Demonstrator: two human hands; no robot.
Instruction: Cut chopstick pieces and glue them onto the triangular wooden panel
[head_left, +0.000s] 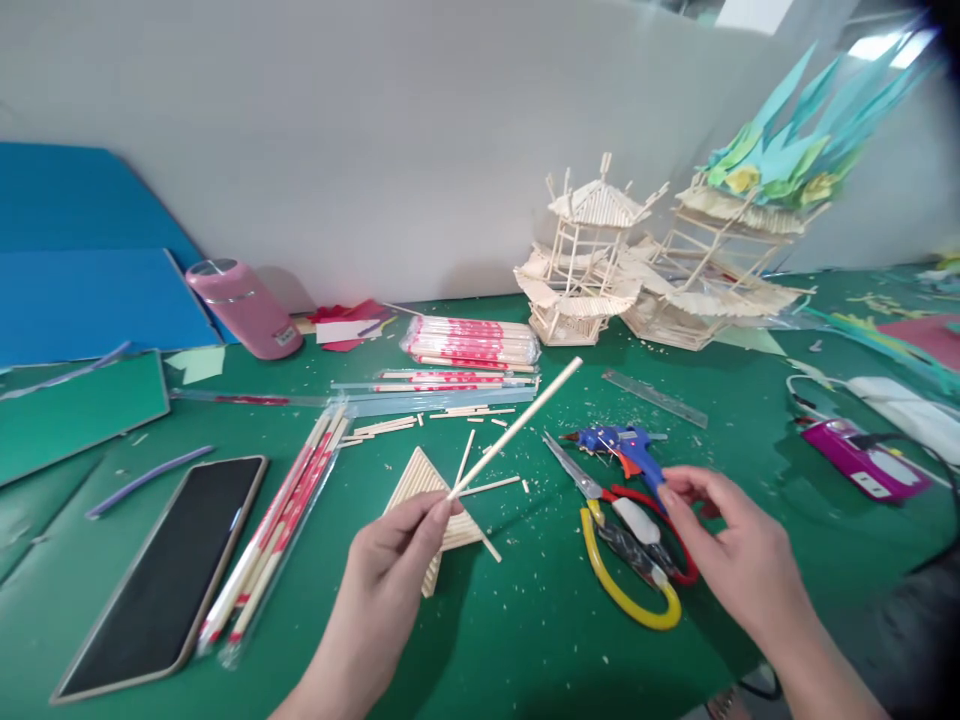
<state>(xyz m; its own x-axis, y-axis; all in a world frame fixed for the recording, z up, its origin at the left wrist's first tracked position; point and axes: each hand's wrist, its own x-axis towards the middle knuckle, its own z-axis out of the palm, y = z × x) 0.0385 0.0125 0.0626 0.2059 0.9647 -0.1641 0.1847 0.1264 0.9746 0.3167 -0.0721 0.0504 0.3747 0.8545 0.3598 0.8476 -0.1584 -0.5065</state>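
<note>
Pink tumbler (244, 308), label too small to read; wrapped sticks (279, 525) beside phone (161, 575), red printing on sleeves illegible; left hand (397, 570) pinching pale stick (517, 427) between thumb and fingertips, stick slanting up to right, triangular stick panel (409, 490) behind hand, lying on table; stick pavilion (585, 250) farther back; scissors (630, 548) just beside blue glue gun (611, 440); right hand (731, 545) at glue gun's handle, cannot tell if fingers close on it; magenta power box (862, 460); green table (525, 640), crumb-strewn; grey wall (337, 150) behind.

Head-worn view, forward and down, close over green table (525, 640)
</note>
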